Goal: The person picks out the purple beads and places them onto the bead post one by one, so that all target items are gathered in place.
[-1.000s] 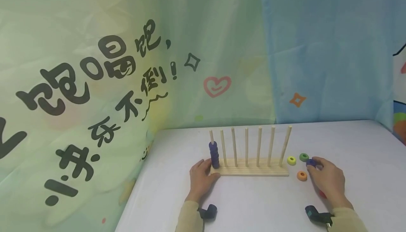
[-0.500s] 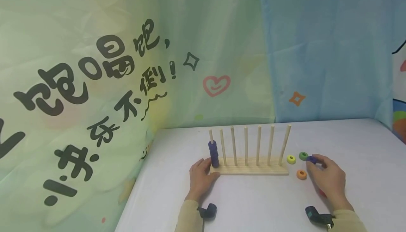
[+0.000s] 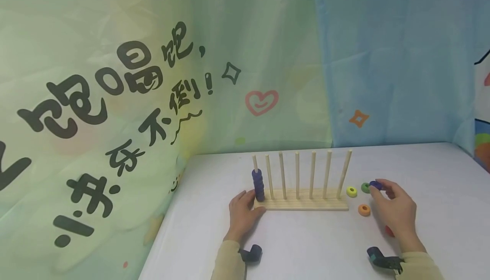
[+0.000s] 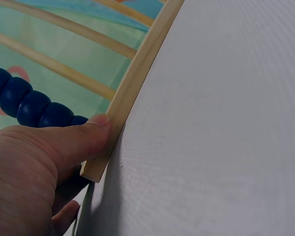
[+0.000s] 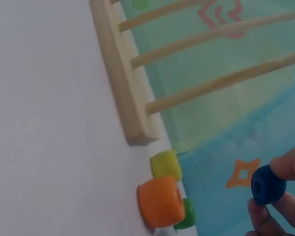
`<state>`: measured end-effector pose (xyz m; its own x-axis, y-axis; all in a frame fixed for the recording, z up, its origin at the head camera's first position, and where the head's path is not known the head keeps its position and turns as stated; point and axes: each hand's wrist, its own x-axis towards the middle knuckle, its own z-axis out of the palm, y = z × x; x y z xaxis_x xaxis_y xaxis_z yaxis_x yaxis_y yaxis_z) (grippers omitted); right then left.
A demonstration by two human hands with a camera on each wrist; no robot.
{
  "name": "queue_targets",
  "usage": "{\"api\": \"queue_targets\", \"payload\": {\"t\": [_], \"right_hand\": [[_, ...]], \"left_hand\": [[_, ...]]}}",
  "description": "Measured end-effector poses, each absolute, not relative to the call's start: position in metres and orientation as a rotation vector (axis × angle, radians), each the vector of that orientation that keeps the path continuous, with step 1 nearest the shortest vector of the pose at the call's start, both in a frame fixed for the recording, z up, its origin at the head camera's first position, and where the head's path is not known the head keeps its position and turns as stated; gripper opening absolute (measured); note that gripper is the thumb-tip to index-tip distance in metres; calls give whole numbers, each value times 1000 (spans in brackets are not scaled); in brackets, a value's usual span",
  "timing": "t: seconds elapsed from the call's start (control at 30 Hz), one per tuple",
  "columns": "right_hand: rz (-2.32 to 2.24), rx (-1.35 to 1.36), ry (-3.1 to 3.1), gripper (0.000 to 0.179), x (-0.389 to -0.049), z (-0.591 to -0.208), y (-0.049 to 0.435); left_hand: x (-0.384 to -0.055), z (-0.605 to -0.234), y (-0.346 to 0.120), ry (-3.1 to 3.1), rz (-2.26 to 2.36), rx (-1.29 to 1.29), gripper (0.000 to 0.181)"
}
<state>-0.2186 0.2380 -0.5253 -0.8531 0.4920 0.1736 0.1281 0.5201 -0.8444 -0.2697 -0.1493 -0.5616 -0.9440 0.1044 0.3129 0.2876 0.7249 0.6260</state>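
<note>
A wooden peg rack (image 3: 302, 204) stands on the table with a row of upright pegs. Several dark blue beads (image 3: 258, 186) are stacked on its leftmost peg; the other pegs carry none. My left hand (image 3: 242, 214) holds the rack's left end, and in the left wrist view its thumb (image 4: 96, 129) lies on the front of the base (image 4: 128, 93). To the right of the rack, my right hand (image 3: 399, 212) pinches one blue bead (image 5: 268, 185) between thumb and fingers. In the right wrist view that bead is off the table, its hole showing.
Right of the rack lie a yellow bead (image 3: 351, 192), a green bead (image 3: 365, 187) and an orange bead (image 3: 364, 210). A red bead (image 3: 389, 231) is partly hidden by my right hand. Printed curtains (image 3: 260, 131) hang behind the white table (image 3: 306, 246).
My right hand has risen a little with the blue bead. More of the red bead shows beside it. The left hand and the rack stay where they were.
</note>
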Motion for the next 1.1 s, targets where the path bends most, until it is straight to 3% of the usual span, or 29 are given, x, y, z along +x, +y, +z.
{"api": "queue_targets", "payload": {"t": [1.1], "right_hand": [[1196, 66, -2443, 38, -207, -481, 178]], "left_hand": [[-270, -561, -149, -2700, -1059, -278, 57]]}}
